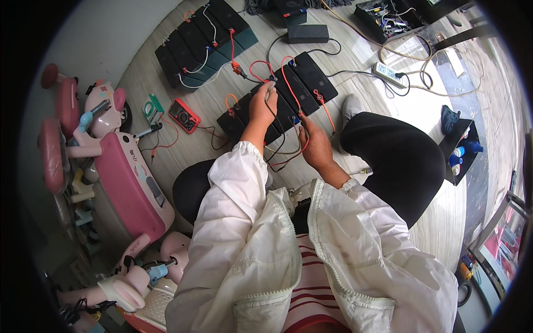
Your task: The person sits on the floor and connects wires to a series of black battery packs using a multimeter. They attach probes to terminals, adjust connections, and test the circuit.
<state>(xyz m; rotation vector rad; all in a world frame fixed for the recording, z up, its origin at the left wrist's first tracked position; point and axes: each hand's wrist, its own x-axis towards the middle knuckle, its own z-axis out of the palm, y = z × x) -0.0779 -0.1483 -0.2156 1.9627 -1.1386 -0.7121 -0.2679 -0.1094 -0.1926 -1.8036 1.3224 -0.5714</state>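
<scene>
A row of black batteries (307,77) lies on the floor before me, joined by red, orange and pale wires. My left hand (262,108) reaches over the row, fingers closed in a pinch on a thin black lead (272,107) near its far side. Lower and to the right, my right hand (316,145) pinches a red lead (307,143), its fingertips at the near edge of a battery; the lead's tip is too small to make out. Left of the row lies a red-framed multimeter (184,115) with leads running from it.
Another wired battery block (244,40) stands far left. Beyond are a black power adapter (308,34), a white power strip (388,75) and a toolbox (383,34). Pink children's ride-ons (125,183) crowd the left; a black box with bottles (451,145) sits right. Cords cross the floor.
</scene>
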